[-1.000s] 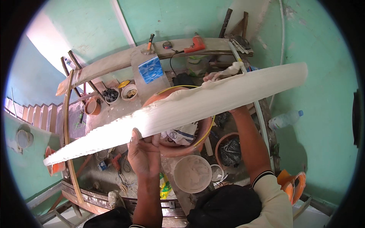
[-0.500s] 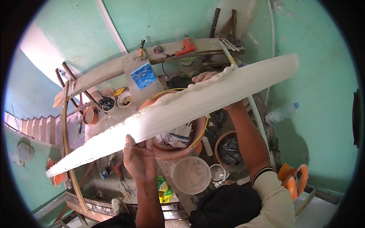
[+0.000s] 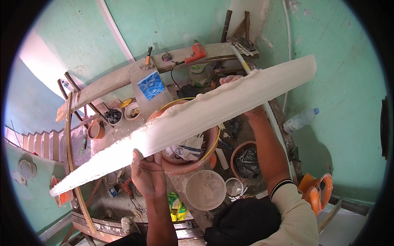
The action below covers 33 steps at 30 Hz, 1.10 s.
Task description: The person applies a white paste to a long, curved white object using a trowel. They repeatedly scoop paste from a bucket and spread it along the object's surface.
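While the left hand (image 3: 148, 177) grasps the white strip (image 3: 197, 113) at its lower edge, thumb in front, the right hand (image 3: 254, 111) passes behind, its grip mostly hidden, fingers (image 3: 230, 79) showing past the upper edge. The strip slants above a round tub (image 3: 180, 168).

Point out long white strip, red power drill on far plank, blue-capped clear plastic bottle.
Long white strip (image 3: 184, 121), head view: middle of broad face.
Red power drill (image 3: 198, 51), head view: its body.
Blue-capped clear plastic bottle (image 3: 301, 120), head view: side wall.
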Each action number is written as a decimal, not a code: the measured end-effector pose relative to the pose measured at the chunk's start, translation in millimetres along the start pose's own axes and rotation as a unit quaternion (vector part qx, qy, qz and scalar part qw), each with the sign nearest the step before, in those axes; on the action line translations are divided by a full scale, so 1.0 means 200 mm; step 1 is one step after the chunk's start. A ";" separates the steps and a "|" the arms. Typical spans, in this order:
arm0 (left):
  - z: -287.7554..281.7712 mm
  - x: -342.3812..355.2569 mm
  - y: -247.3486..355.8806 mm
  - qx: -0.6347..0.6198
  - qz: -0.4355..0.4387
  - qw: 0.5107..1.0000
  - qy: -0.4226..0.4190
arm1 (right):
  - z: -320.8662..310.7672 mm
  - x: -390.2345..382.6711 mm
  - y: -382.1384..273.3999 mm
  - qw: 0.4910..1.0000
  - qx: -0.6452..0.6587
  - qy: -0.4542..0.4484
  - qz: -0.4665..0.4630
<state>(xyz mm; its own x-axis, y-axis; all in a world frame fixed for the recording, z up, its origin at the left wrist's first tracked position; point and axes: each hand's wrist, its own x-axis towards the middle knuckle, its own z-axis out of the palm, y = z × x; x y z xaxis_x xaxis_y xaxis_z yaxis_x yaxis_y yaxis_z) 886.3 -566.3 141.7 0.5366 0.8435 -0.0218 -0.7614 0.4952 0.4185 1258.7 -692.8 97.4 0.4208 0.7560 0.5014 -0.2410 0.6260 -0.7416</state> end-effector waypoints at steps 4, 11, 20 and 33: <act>0.01 0.00 -0.02 0.007 0.001 1.000 0.008 | -0.08 0.00 -0.08 0.998 -0.050 0.036 -0.020; -0.01 0.02 0.01 0.003 -0.001 1.000 0.002 | 0.05 0.12 -0.18 0.991 -0.106 -0.043 -0.069; -0.04 0.01 0.00 0.001 0.001 1.000 0.002 | -0.02 0.05 -0.24 0.931 -0.330 -0.040 -0.151; -0.04 0.03 0.02 0.012 0.004 1.000 -0.011 | -0.41 -0.21 -0.10 0.865 -0.463 0.191 -0.024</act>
<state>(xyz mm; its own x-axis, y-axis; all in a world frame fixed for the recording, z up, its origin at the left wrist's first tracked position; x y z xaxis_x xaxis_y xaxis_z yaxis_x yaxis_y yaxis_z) 883.8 -557.8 134.7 0.5386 0.8425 0.0018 -0.7568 0.4829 0.4405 1318.4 -751.8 54.6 0.7112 0.5045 0.4895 0.5154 0.0994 -0.8512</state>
